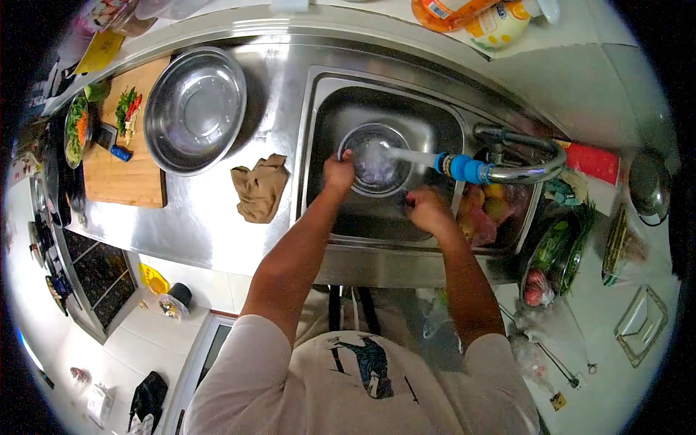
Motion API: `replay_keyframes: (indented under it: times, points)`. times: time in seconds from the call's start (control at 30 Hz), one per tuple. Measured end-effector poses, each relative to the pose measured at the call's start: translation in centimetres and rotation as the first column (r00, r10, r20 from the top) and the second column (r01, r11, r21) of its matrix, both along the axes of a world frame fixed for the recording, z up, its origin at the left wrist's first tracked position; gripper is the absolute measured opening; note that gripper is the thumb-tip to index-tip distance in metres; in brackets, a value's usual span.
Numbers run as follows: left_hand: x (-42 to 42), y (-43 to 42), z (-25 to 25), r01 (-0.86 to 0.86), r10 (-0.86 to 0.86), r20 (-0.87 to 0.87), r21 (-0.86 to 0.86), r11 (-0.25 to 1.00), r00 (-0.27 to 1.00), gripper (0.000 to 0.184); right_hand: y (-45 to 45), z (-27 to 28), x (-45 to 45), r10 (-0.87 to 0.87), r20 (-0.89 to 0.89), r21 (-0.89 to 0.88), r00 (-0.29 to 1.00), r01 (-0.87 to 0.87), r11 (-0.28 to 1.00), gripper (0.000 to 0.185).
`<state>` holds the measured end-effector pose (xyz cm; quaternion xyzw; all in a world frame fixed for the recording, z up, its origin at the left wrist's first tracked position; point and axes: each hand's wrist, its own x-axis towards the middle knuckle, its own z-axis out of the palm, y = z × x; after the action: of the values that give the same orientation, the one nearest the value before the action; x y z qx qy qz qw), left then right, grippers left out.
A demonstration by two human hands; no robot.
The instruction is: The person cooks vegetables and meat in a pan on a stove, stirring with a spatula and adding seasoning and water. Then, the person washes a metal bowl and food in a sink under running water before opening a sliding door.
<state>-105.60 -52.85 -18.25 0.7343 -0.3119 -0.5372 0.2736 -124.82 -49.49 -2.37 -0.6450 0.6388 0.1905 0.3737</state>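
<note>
Water runs from the faucet (464,168), which has a blue nozzle, into a round metal bowl (375,193) inside the sink (428,116). My left hand (338,172) grips the bowl's left rim. Near the bowl's lower right side, my right hand (429,210) is closed over the sink, with something small and dark reddish at its fingertips that I cannot make out. The bowl's contents are blurred by the splashing water.
Left of the sink lie a brown cloth (261,190), a large metal basin (196,111) and a cutting board (123,177) with chopped vegetables and a knife. Bagged produce (482,217) sits right of the sink, with a vegetable container (554,254) beyond.
</note>
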Motion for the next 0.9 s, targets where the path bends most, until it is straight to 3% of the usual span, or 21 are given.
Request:
replay_keyframes:
  times: [0.07, 0.13, 0.17, 0.2, 0.23, 0.27, 0.33, 0.37, 0.43, 0.47, 0.53, 0.57, 0.6, 0.63, 0.67, 0.7, 0.73, 0.77, 0.83, 0.87, 0.9]
  points:
    - [0.0, 0.3, -0.7, -0.031, 0.029, 0.055, 0.038, 0.999, 0.998, 0.037, -0.2, 0.2, -0.7, 0.101, -0.061, 0.17, 0.993, -0.089, 0.981, 0.041]
    - [0.8, -0.1, 0.0, 0.143, -0.14, -0.05, 0.056, 0.988, 0.989, 0.041, 0.7, -1.4, -1.4, -0.198, -0.044, -0.05, 0.979, 0.196, 0.979, 0.062]
    - [1.0, 1.0, -6.2, 0.411, -0.396, 0.144, -0.101, 0.906, 0.907, 0.044, 0.5, -1.4, -1.8, -0.303, 0.286, -0.107, 0.909, 0.345, 0.933, 0.072]
    - [1.2, 2.0, -12.2, 0.625, -0.517, 0.398, -0.216, 0.75, 0.758, 0.047, 0.3, -2.5, -1.8, -0.304, 0.288, -0.104, 0.908, 0.346, 0.933, 0.072]
    - [0.2, 1.6, -9.7, 0.452, -0.423, 0.161, -0.312, 0.836, 0.892, 0.048, 0.2, -3.9, -1.7, -0.449, 0.477, 0.012, 0.756, 0.505, 0.863, 0.07]
    - [-0.5, 0.8, -7.3, 0.417, -0.417, 0.046, -0.202, 0.886, 0.908, 0.049, 0.2, -5.1, -1.7, -0.564, 0.621, 0.157, 0.544, 0.619, 0.769, 0.068]
    - [-2.0, -1.6, 1.2, 0.347, -0.337, -0.145, 0.053, 0.936, 0.93, 0.053, -0.4, -3.7, -0.5, -0.522, 0.663, 0.145, 0.537, 0.593, 0.792, 0.063]
    - [-2.8, -1.6, -1.7, 0.428, -0.419, -0.276, -0.028, 0.903, 0.865, 0.05, -0.5, -3.6, 0.1, -0.457, 0.665, 0.023, 0.59, 0.596, 0.803, 0.065]
    - [-4.5, -2.1, -0.7, 0.291, -0.175, -0.772, 0.013, 0.957, 0.611, 0.041, -1.4, -2.3, 1.9, -0.367, 0.533, -0.272, 0.762, 0.565, 0.779, 0.075]
    - [-5.8, -2.3, -0.2, 0.288, -0.171, -0.775, 0.015, 0.958, 0.609, 0.041, -1.9, -1.5, 2.7, -0.366, 0.529, -0.272, 0.766, 0.562, 0.781, 0.075]
    - [-8.1, -3.2, 0.8, 0.449, -0.449, -0.362, -0.09, 0.889, 0.817, 0.036, -3.9, -0.1, 4.1, -0.555, 0.309, -0.418, 0.772, 0.634, 0.651, 0.086]
    - [-8.5, -3.1, 1.5, 0.308, -0.171, -0.633, 0.112, 0.945, 0.755, 0.04, -4.9, 0.1, 4.7, -0.636, 0.297, -0.408, 0.713, 0.697, 0.591, 0.084]
    - [-8.7, -2.7, 0.5, 0.306, -0.168, -0.635, 0.114, 0.945, 0.754, 0.04, -6.0, -0.9, 4.4, -0.634, 0.295, -0.407, 0.715, 0.694, 0.593, 0.084]
    - [-8.8, -2.0, -1.9, 0.45, -0.449, -0.371, -0.091, 0.889, 0.813, 0.042, -7.1, -2.3, 4.0, -0.522, 0.244, -0.596, 0.818, 0.55, 0.584, 0.073]
    - [-8.7, -1.7, -3.9, 0.605, -0.609, -0.185, -0.087, 0.792, 0.771, 0.046, -8.1, -3.6, 3.6, -0.41, 0.164, -0.756, 0.897, 0.381, 0.533, 0.064]
    - [-8.5, -1.6, -5.8, 0.745, -0.745, 0.02, -0.048, 0.665, 0.667, 0.049, -9.0, -4.8, 2.8, -0.411, 0.169, -0.756, 0.896, 0.385, 0.529, 0.064]
    - [-8.0, -1.8, -5.5, 0.846, -0.83, 0.204, 0.016, 0.533, 0.519, 0.053, -9.8, -5.5, 2.1, -0.355, 0.191, -0.578, 0.915, 0.397, 0.713, 0.052]
    - [-7.1, -1.0, -5.1, 0.684, -0.672, 0.327, 0.096, 0.723, 0.665, 0.052, -10.2, -6.2, 1.5, -0.301, 0.226, -0.367, 0.926, 0.367, 0.855, 0.042]
    - [-5.1, -1.2, 0.1, 0.468, -0.474, 0.46, 0.136, 0.873, 0.751, 0.052, -10.0, -3.2, 1.7, -0.322, 0.183, -0.376, 0.929, 0.368, 0.85, 0.036]
    - [-4.2, -1.4, 2.6, 0.287, -0.307, 0.18, 0.129, 0.949, 0.934, 0.05, -9.9, -2.0, 2.0, -0.343, 0.137, -0.381, 0.929, 0.369, 0.848, 0.031]
    - [-3.5, -1.7, 3.9, 0.097, -0.078, -0.111, 0.176, 0.98, 0.991, 0.049, -8.3, -6.2, 0.1, -0.243, 0.245, -0.593, 0.938, 0.344, 0.728, 0.031]
